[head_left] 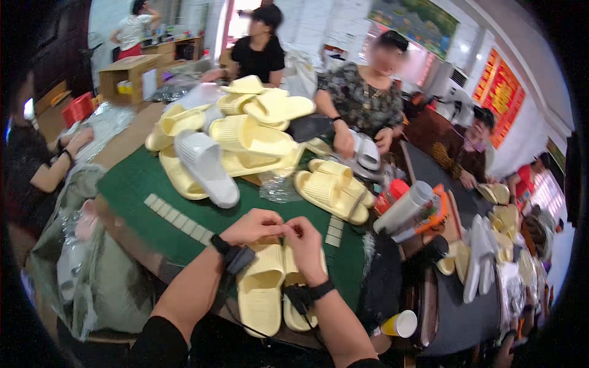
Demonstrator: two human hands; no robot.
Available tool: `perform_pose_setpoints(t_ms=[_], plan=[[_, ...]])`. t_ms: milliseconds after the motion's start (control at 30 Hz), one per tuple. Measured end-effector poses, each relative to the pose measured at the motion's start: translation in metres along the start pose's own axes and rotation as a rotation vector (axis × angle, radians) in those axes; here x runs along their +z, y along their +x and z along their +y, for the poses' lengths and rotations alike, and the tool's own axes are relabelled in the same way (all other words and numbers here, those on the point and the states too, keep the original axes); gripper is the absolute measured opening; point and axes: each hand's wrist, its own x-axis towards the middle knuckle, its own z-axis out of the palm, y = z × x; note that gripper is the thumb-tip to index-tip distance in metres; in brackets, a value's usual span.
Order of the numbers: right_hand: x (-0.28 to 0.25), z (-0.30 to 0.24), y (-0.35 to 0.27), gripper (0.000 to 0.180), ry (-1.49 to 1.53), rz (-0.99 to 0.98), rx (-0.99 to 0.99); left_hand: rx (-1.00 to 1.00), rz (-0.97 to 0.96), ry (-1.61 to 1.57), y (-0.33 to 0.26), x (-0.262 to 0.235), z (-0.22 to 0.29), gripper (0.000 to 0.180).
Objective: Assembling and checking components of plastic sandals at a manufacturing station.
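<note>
A pair of pale yellow slide slippers [260, 303] lies side by side at the near edge of the green table mat, toes away from me. Above their far ends, my left hand [253, 227] and my right hand [305, 244] meet with fingertips pinched together. Whatever they pinch, if anything, is too small to make out. Both wrists wear black bands with small dark devices. A strip of pale square pieces [179, 219] lies on the mat to the left of my hands, and a shorter strip [334, 231] lies to the right.
Beyond my hands are a heap of yellow slippers [251, 136], a grey slipper [207, 168] and a strapped yellow pair [333, 191]. A bottle [405, 205] and paper cup [400, 324] stand at right. Across the table a person [368, 98] handles grey slippers; a plastic-wrapped sack [116, 276] sits at left.
</note>
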Motion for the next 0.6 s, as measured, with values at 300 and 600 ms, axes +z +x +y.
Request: perform_pose_setpoints(t_ms=[300,600], plan=[[-0.001,-0.008,0.003,0.009,0.004,-0.026,0.088,0.006,-0.026,-0.008,0.002,-0.006,-0.005,0.021],[-0.011,0.003,0.005,0.007,-0.144,-0.013,-0.029,0.025,-0.008,0.000,0.007,0.006,-0.001,0.019]])
